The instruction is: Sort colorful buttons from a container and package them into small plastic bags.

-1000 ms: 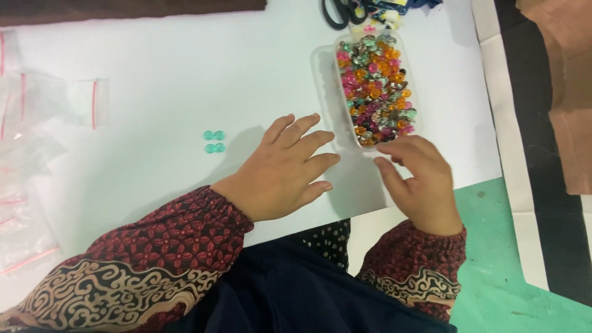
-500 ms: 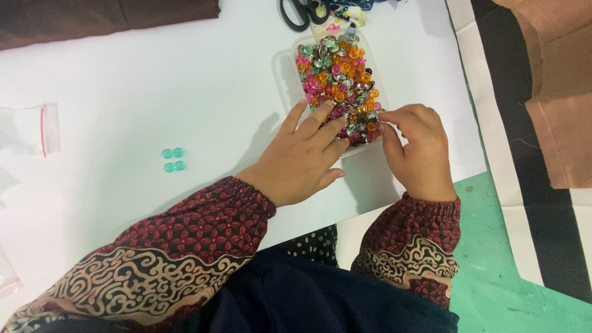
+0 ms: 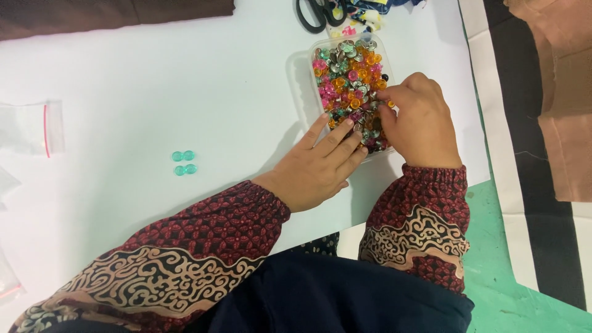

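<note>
Both hands have crept up the white table [image 3: 154, 74] since a second ago: then they lay short of the clear plastic tray [image 3: 316, 86], now they are right at it. That puts the picking well under way, with fingers among the pieces rather than resting in front of them.

Nearest, the patterned red sleeves [image 3: 203, 246] cross the table edge. Next comes the left hand [image 3: 317, 166], flat on the table, fingers stretched and close together, their tips touching the tray's near left corner and steadying it. Just beside it the right hand [image 3: 416, 120] curls over the tray's near right part, its thumb and fingertips drawn together down among the beads; whether they actually pinch one I cannot tell, since the hand hides it.

Now the tray itself: it is heaped with small round beads [image 3: 348, 71] in orange, pink, green and silver, filling it from wall to wall. Well apart on the left, four teal beads [image 3: 184, 163] sit in a tight square on the bare table. Further left lies an empty clear zip bag [image 3: 34, 126] with a red seal strip. Beyond the tray, black-handled scissors [image 3: 317, 12] rest at the far edge.
</note>
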